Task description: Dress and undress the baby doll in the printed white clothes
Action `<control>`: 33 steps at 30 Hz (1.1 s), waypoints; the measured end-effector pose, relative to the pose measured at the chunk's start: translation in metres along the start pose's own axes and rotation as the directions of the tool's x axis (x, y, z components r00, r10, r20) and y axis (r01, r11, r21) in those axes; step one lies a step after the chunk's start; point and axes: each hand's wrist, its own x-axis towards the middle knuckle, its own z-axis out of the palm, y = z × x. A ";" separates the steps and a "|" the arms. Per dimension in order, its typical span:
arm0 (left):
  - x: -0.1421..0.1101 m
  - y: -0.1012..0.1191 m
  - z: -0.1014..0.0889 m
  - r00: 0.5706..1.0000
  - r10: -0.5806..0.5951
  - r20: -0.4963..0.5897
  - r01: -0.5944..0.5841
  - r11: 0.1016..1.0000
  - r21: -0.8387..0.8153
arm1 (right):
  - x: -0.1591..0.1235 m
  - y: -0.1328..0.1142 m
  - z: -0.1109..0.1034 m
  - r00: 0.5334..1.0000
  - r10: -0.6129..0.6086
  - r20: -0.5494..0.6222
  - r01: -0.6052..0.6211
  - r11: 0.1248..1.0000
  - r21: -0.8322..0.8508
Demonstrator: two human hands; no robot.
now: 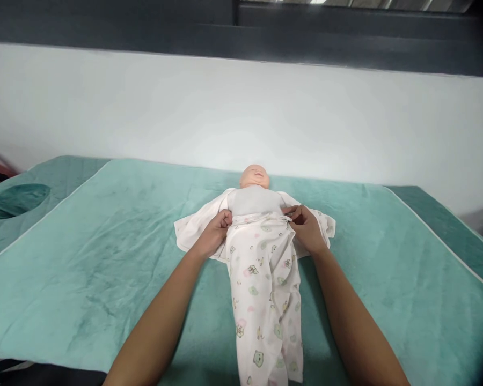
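A baby doll (254, 188) lies on its back on a teal blanket (104, 252), head toward the wall. An open white top (193, 228) is spread out under it. White printed trousers (265, 289) cover its legs up to the waist. My left hand (216, 231) is closed on the left side of the trousers' waistband. On the right side of the waistband my right hand (306, 228) pinches the fabric.
The blanket covers a wide table with a white-piped edge (438, 236). A white wall (241, 112) runs close behind the doll's head. A darker teal fold (14, 199) lies at the far left, with a dark red object beside it.
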 end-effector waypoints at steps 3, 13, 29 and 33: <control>-0.002 0.002 -0.002 0.998 -0.006 0.057 0.007 1.000 -0.003 | 0.002 0.002 0.000 0.999 0.038 -0.033 -0.035 0.997 0.074; -0.012 0.010 -0.006 0.992 0.071 0.103 -0.094 0.968 0.232 | -0.003 -0.012 -0.007 0.995 0.083 0.053 -0.072 0.980 -0.186; -0.012 0.012 0.016 0.843 0.538 0.017 -0.416 0.631 0.655 | -0.009 -0.040 0.011 0.926 -0.248 0.286 0.346 0.861 -0.373; -0.009 0.011 0.021 0.869 0.495 -0.022 -0.358 0.658 0.662 | -0.004 -0.052 0.026 0.899 -0.264 0.351 0.432 0.672 -0.601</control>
